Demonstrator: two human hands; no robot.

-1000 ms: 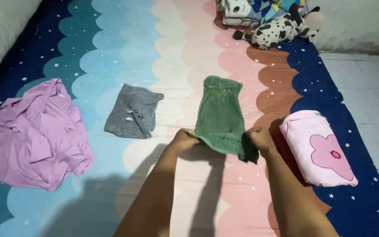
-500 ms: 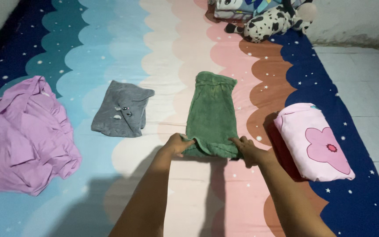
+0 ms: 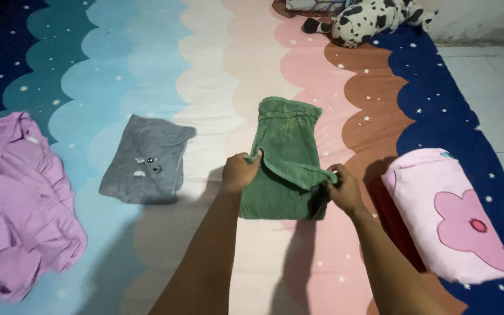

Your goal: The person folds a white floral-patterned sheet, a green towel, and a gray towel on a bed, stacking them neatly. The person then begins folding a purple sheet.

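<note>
Green towel (image 3: 287, 157) now has its near edge lifted and carried toward the far end, unlike a moment ago. Left hand (image 3: 239, 172) and right hand (image 3: 340, 188) fingers pinch its corners; fold half made.

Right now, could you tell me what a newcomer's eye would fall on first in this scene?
Probably the green towel at the centre of the scalloped, star-dotted mat, with the left hand and right hand each pinching a side of a lifted fold. Next, the crumpled purple garment at far left and the pink flower-print bundle at right. A spotted plush toy lies at the far end.
</note>
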